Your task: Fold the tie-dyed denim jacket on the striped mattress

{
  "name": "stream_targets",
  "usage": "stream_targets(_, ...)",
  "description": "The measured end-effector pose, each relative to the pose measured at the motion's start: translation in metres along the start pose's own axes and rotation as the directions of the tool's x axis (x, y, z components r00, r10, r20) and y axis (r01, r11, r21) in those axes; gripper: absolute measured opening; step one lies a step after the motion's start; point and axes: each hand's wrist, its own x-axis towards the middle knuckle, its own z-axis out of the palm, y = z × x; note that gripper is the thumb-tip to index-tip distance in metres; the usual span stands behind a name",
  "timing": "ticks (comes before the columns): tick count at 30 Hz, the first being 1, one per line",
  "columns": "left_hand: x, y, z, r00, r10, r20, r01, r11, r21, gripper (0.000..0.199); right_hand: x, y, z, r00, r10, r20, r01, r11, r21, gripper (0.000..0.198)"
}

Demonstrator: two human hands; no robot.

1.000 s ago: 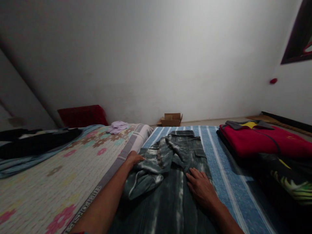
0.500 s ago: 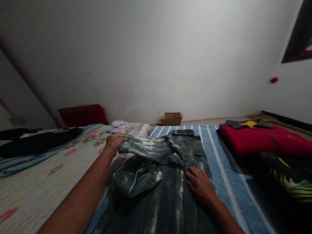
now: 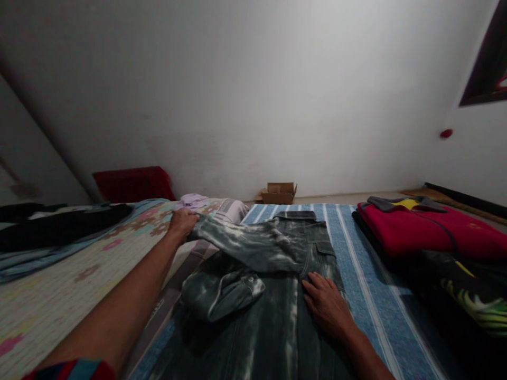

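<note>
A dark grey-green denim jacket (image 3: 273,316) with pale streaks lies spread in front of me, its collar (image 3: 295,215) at the far end. My left hand (image 3: 183,224) is closed on the end of one sleeve (image 3: 241,240) and holds it stretched out to the left, slightly raised. The other sleeve (image 3: 222,290) lies bunched across the jacket body, with a button showing on its cuff. My right hand (image 3: 327,303) rests flat on the jacket's right side below a flap pocket (image 3: 325,248), fingers extended, gripping nothing.
Under the jacket is a blue striped cloth (image 3: 352,253). At right lie a folded red garment (image 3: 428,227) and dark clothes (image 3: 471,295). On the left, dark clothes (image 3: 59,227) lie on a flowered sheet (image 3: 99,269). A cardboard box (image 3: 279,193) stands by the wall.
My left hand has moved a little farther left and up, drawing the sleeve out longer. My right hand stays in place on the jacket.
</note>
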Motion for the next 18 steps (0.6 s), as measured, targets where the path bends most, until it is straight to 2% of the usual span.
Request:
stream_targets(2, 0.011, 0.016, -0.014, 0.998, 0.056, -0.029, -0.053, 0.995, 0.079, 0.010, 0.000, 0.000, 0.000, 1.000, 0.005, 0.016, -0.005, 1.000, -0.003, 0.043)
stream_targets(5, 0.017, 0.045, -0.030, 0.993, 0.107, -0.041, -0.101, 0.988, 0.113, 0.018, 0.000, -0.001, -0.002, 1.000, 0.012, 0.026, -0.011, 1.000, -0.002, 0.043)
stream_targets(9, 0.011, 0.081, -0.044, 0.974, 0.222, -0.032, -0.212, 0.958, 0.194, 0.023, -0.001, -0.002, -0.004, 0.999, 0.017, 0.041, -0.017, 1.000, -0.011, 0.043)
stream_targets(11, 0.006, 0.094, -0.052, 0.970, 0.239, -0.053, -0.223, 0.951, 0.213, 0.025, -0.001, -0.003, -0.004, 0.999, 0.022, 0.045, -0.022, 1.000, -0.009, 0.043)
stream_targets(14, -0.003, 0.097, -0.064, 0.970, 0.226, -0.092, -0.193, 0.942, 0.274, 0.024, -0.001, -0.003, -0.004, 0.999, 0.016, 0.035, -0.017, 1.000, 0.007, 0.042)
stream_targets(18, -0.016, 0.073, -0.067, 0.980, 0.193, -0.043, -0.171, 0.936, 0.308, 0.021, -0.001, -0.002, -0.004, 1.000, 0.014, 0.027, -0.014, 1.000, 0.013, 0.043)
